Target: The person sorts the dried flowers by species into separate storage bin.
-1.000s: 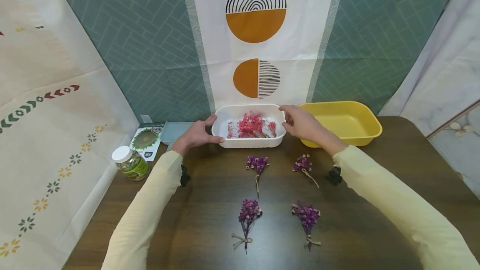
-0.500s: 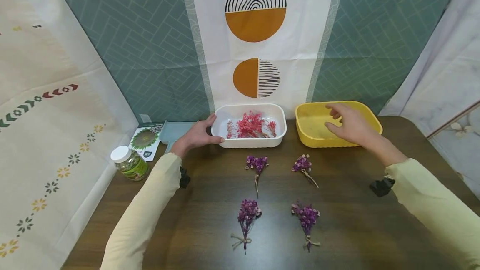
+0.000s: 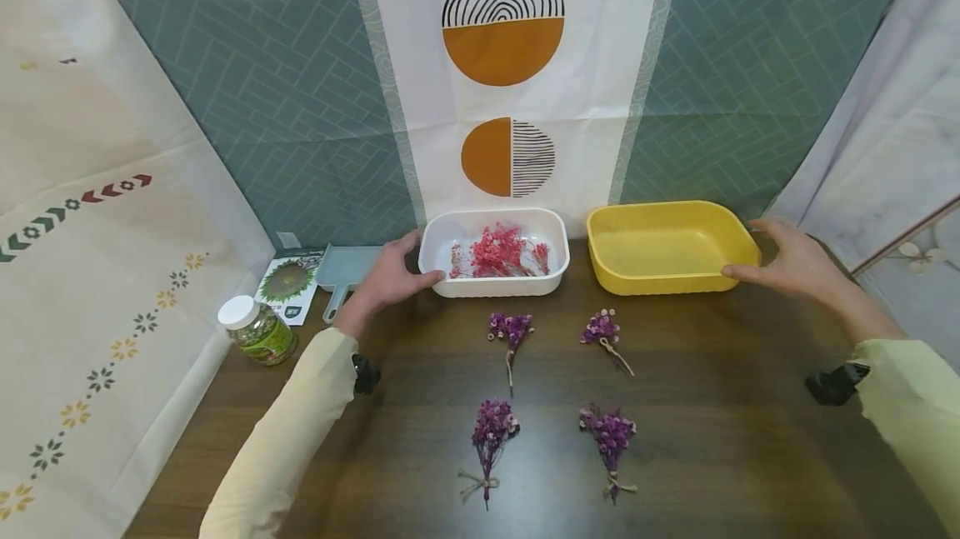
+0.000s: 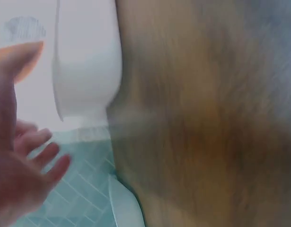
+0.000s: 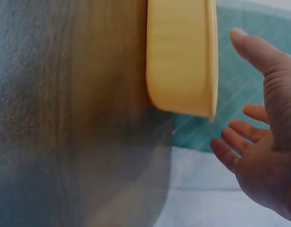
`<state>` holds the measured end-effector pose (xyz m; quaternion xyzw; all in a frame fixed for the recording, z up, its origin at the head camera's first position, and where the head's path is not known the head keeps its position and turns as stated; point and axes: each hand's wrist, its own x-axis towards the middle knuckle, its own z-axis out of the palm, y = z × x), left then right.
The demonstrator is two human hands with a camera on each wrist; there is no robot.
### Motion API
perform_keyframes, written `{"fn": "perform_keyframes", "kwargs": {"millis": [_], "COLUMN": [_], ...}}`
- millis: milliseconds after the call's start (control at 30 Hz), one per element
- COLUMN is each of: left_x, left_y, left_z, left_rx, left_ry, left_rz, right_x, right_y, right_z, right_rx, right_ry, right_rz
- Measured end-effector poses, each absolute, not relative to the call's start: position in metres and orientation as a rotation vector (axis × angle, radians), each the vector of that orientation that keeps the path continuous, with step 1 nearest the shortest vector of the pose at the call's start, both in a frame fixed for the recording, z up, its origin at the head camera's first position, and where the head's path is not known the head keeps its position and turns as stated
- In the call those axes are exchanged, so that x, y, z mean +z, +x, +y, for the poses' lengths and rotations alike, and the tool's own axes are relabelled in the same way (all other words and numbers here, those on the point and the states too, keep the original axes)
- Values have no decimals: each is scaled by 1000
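A white plastic tub [image 3: 498,288] holding dried pink flowers [image 3: 497,251] stands at the back middle of the table. My left hand [image 3: 392,281] is at its left end, thumb by the front corner. In the left wrist view, that hand [image 4: 27,175] has loosely spread fingers beside the white tub [image 4: 86,61]. To the right stands a yellow tub [image 3: 663,283] with nothing inside. My right hand [image 3: 798,268] is spread around its right end. The right wrist view has its thumb and fingers [image 5: 233,142] apart, off the yellow tub's end [image 5: 180,61].
Several purple dried-flower bunches, one tied with twine [image 3: 489,435], lie on the dark wooden table [image 3: 697,439] in front of the tubs. At left are a white-lidded jar [image 3: 262,335], a sunflower packet [image 3: 291,285] and a pale blue dustpan-like piece [image 3: 347,266]. Fabric hangs behind.
My right hand has left the white tub's right end and moved right, across the yellow tub to its far right end. My left hand stays at the white tub's left end.
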<state>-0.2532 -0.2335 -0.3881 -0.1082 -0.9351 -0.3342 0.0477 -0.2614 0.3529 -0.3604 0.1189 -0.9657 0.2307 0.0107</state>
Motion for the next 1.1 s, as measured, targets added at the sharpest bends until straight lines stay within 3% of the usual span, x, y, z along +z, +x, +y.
{"fn": "perform_keyframes", "kwargs": {"millis": [133,433,1100], "left_x": [-384,-393,-407], "left_y": [-226,-183,-172], "left_z": [-224,-176,-129], "left_rx": [-1044,-1344,-1515], "left_ry": [-173,-133,-67], "left_rz": [-2622,-2661,-2976], "right_x": [-363,-373,-388], "right_y": [-260,-267,-277], "right_z": [359,352,351], "right_rx": [825,912,861], "right_ry": [301,353,244], "right_rz": [-3084,-3057,-3129]}}
